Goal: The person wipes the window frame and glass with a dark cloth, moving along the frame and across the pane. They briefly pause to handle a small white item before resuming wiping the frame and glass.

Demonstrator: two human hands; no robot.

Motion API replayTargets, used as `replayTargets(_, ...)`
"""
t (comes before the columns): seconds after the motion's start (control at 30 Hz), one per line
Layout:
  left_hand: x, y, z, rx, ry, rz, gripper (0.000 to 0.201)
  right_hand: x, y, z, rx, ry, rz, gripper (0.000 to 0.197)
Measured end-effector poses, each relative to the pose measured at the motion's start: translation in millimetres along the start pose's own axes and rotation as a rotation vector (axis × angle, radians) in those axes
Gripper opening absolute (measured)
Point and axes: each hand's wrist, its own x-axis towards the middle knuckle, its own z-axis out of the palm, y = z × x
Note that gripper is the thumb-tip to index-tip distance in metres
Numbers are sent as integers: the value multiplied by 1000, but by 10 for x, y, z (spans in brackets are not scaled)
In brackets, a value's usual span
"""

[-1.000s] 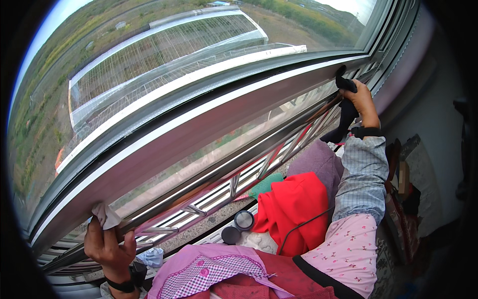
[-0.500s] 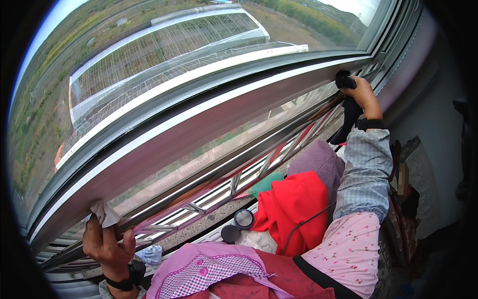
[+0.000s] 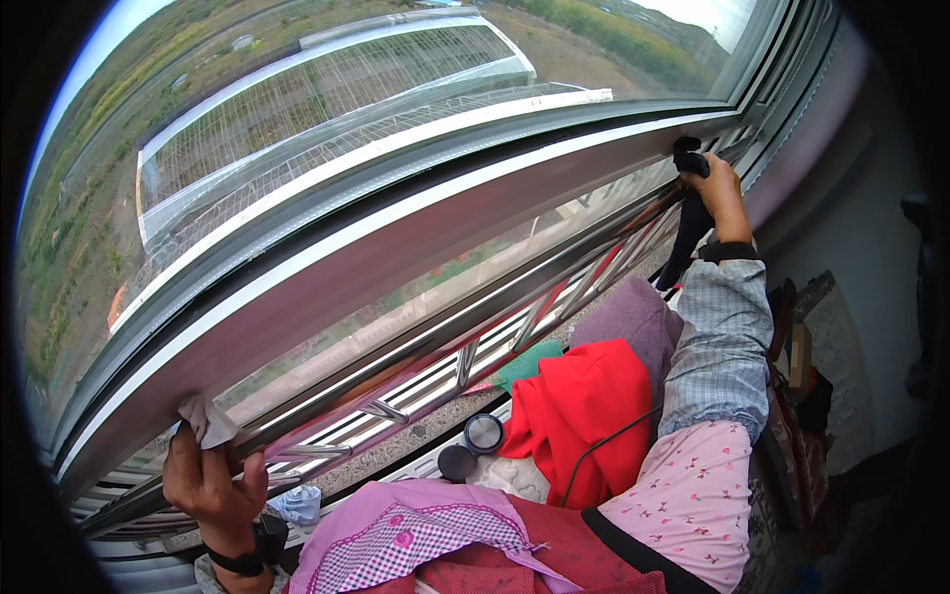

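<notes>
At the lower left, my left hand (image 3: 216, 485) has its fingers closed on a small pale grey cloth (image 3: 207, 420), pressed against the pinkish lower window frame (image 3: 346, 262). Toward the upper right, my right hand (image 3: 721, 190) is closed round a black cloth (image 3: 690, 158) at the frame's right end. A long dark part of that cloth hangs down below the hand, beside the metal railing (image 3: 465, 362). My arms are spread wide, with the railing running between them just under the frame.
On the sill before me lie a red cloth (image 3: 584, 421), a purple-grey towel (image 3: 630, 329), a green mesh cloth (image 3: 529, 364) and a round jar (image 3: 483, 434). A pale blue cloth (image 3: 297, 506) sits near my left wrist. Outside, a roof frame (image 3: 336, 114) stands below the glass.
My right hand has shifted slightly to the right with the black cloth, and its forearm has drawn a little left. My left hand has barely moved.
</notes>
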Motion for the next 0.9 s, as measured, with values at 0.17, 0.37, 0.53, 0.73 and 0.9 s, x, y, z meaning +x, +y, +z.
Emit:
replayTargets(0.17,-16,1,18,-8,6,-14,67,-221,-163,-107,331,-254,-128,34)
replayTargets(0.37,-22,-3,3,-6,-2,-21,66,-414,-243,-40,296,-36,-93,27)
replayTargets(0.53,-21,-4,13,-21,-9,-24,65,-496,-195,26,377,-7,-79,24)
replayTargets(0.73,-6,4,23,-15,28,-5,63,-497,-208,23,396,-47,-80,30)
replayTargets(0.9,-19,27,-33,-71,-56,-62,61,-512,-234,42,422,-31,-47,31)
